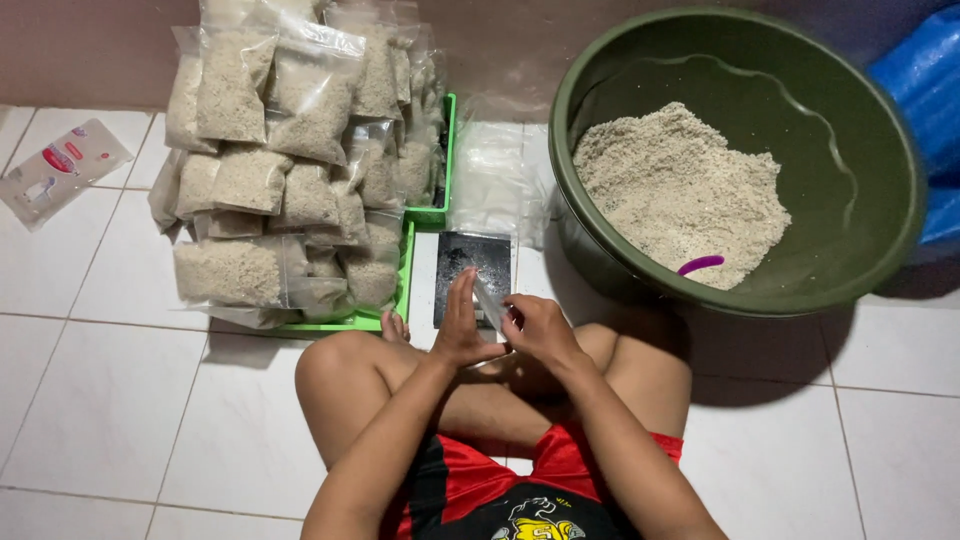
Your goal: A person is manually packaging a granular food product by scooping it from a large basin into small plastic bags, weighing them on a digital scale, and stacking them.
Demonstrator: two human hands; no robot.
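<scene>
I sit cross-legged on a white tiled floor. Both hands meet above my knees on a small clear plastic bag (489,303), which looks empty. My left hand (462,325) presses flat against its left side, and my right hand (535,330) pinches its right side. Just beyond the hands a dark flat scale (472,268) lies on the floor. To the right stands a big green basin (880,170) holding a heap of pale coarse grain (680,190), with a purple scoop handle (701,264) sticking out of it.
Several clear bags filled with the same grain (290,150) are piled on green trays (405,270) at the left. A stack of empty clear bags (495,180) lies behind the scale. A flat printed packet (60,170) lies far left. Blue plastic (925,90) is at the right edge.
</scene>
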